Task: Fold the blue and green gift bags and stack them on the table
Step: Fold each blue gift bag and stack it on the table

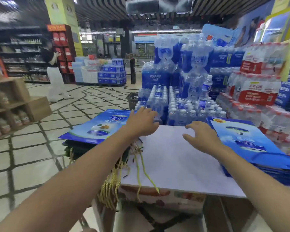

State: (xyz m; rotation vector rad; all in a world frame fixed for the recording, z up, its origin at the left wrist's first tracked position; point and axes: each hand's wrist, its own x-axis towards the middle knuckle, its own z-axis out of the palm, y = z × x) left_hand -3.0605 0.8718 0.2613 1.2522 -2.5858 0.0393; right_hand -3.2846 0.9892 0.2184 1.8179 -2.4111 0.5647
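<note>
A white table top (174,158) lies in front of me. On its left edge sits a stack of flat gift bags: a blue bag (97,126) on top, dark green bags (77,148) beneath, with yellow cord handles (110,185) hanging over the edge. A second stack of flat blue bags (244,141) lies on the right side. My left hand (142,121) hovers with relaxed fingers over the right end of the left stack, holding nothing. Over the bare table, beside the right stack, my right hand (201,134) is spread and empty.
Shrink-wrapped packs of bottled water (179,91) are piled just behind the table, with red-labelled packs (258,94) to the right. A dark shopping basket (133,100) stands behind the left stack. Wooden crates with jars (10,106) stand at left. A person (54,76) stands far off.
</note>
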